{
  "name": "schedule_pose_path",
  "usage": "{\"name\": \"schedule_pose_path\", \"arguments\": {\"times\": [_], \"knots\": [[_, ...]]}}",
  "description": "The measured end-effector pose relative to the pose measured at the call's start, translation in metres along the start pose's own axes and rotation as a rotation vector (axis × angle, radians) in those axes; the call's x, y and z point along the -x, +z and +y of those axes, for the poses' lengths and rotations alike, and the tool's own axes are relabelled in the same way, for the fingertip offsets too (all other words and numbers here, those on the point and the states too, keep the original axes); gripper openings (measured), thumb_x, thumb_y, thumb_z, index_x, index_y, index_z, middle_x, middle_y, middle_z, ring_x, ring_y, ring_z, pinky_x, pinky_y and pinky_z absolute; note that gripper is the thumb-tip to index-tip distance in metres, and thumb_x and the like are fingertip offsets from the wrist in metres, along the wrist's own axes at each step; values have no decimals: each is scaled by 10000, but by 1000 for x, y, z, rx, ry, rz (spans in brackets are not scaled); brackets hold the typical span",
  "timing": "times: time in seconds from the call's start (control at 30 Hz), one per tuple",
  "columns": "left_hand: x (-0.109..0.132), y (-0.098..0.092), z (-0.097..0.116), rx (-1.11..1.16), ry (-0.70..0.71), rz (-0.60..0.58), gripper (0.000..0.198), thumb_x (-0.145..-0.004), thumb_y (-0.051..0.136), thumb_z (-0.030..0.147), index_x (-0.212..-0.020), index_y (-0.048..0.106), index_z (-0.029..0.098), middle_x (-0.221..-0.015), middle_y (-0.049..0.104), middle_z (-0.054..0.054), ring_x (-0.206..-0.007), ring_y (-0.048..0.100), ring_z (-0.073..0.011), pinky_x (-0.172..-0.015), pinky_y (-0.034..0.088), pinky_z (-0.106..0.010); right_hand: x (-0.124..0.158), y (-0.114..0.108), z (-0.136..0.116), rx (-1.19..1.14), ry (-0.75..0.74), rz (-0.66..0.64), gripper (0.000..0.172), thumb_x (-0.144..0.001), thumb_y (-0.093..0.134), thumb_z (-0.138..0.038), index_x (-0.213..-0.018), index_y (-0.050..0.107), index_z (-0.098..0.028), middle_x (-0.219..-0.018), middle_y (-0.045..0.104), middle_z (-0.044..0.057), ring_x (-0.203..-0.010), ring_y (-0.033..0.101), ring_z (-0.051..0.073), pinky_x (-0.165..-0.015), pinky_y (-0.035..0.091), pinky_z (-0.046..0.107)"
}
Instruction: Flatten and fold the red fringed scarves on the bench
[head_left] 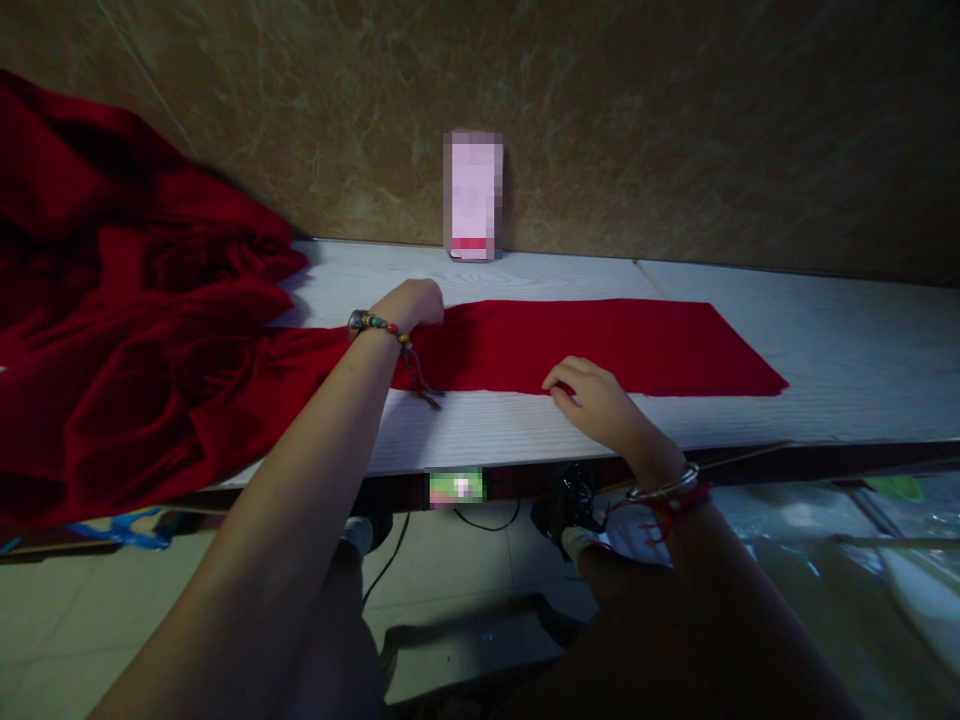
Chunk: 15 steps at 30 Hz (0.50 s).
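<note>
A strip of red cloth (600,345) lies flat along the white wood-grain bench, its right end cut on a slant. On the left it runs into a large crumpled heap of the same cloth (150,380). My left hand (417,302) is bent down at the strip's far edge, fingers curled in against the cloth; its fingertips are mostly hidden behind the hand. At the near edge, my right hand (592,398) has its fingers and thumb bent together on the cloth's border.
A phone-like pink object (473,195), blurred out, leans upright against the brown marbled wall (675,130). The bench (862,350) is narrow. Below its front edge are a small blurred screen (456,487), black cables and my feet; clear plastic (810,545) lies at the lower right.
</note>
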<state>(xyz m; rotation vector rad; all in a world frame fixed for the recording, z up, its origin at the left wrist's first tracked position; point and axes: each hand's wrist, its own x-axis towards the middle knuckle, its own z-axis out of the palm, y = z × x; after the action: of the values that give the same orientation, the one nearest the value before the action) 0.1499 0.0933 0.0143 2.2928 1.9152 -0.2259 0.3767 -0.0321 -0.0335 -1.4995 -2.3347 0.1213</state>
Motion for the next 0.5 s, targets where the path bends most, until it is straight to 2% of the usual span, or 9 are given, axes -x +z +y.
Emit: {"name": "schedule_pose_path", "arguments": {"times": [0.1, 0.23, 0.3, 0.4, 0.5], "knots": [[8, -4, 4, 45, -46, 73, 361, -752, 538, 199, -1087, 663, 156, -1064, 673, -136, -958, 634, -248, -786, 523, -330, 0, 0, -1, 6, 17, -16, 221, -770, 438, -61, -748, 606, -203, -822, 617, 48, -816, 548, 186, -756, 416, 319], [15, -3, 5, 83, -157, 293, 376, -832, 428, 154, -1162, 609, 138, -1167, 610, -163, -1070, 584, -283, -855, 496, -383, 0, -1, -4, 18, 40, -33, 220, -783, 430, -64, -770, 607, -194, -849, 623, 61, -842, 551, 196, -768, 411, 327], [16, 1, 5, 92, -188, 352, 387, -861, 377, 139, -1182, 593, 143, -1225, 572, -162, -1129, 543, -287, -894, 477, -386, 0, -1, -5, 22, 45, -34, 216, -791, 429, -67, -777, 605, -192, -856, 623, 66, -850, 551, 199, -769, 409, 328], [15, 8, 5, 109, -176, 364, 427, -877, 313, 112, -1209, 577, 158, -1274, 531, -160, -1153, 524, -270, -911, 469, -368, 1, 0, -5, 28, 44, -32, 214, -791, 427, -65, -772, 598, -192, -854, 623, 67, -847, 552, 197, -770, 408, 327], [12, 14, 2, 104, -142, 309, 392, -867, 361, 152, -1179, 598, 161, -1210, 575, -159, -1105, 560, -267, -884, 486, -364, 1, 1, -3, 30, 30, -20, 212, -790, 429, -68, -766, 592, -201, -845, 621, 56, -842, 553, 191, -777, 408, 324]]}}
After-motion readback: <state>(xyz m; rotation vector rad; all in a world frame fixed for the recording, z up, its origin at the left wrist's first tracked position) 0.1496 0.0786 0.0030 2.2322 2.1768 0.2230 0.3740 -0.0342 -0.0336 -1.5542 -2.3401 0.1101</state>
